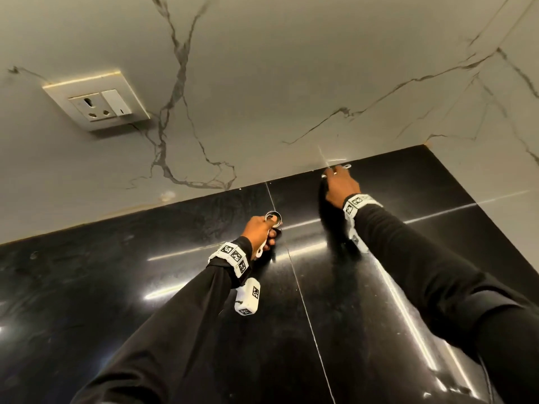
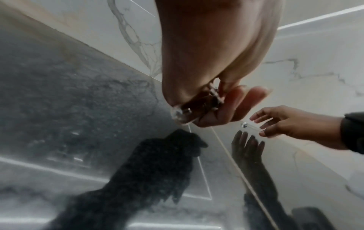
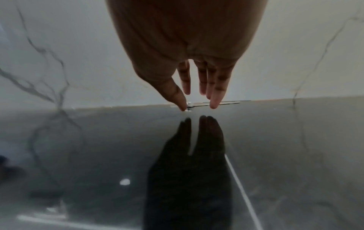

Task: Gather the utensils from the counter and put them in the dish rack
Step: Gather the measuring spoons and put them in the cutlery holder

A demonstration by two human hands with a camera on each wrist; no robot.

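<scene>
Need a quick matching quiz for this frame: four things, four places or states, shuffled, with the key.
1. left hand
2. right hand
3. wall socket
4. thin utensil

A. on the marble wall, up left
B. lying on the counter along the wall edge
C. holds a metal scoop
D. fingers extended, reaching down

Pairs: 1-C, 2-D, 3-A, 4-B

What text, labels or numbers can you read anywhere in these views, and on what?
No readable words or numbers in any view.
Wristbands: black-and-white square code markers only, no letters.
White wrist camera box: the same markers, no text.
Wall socket and switch: no legible marking; a small dark mark on the switch is too small to read.
</scene>
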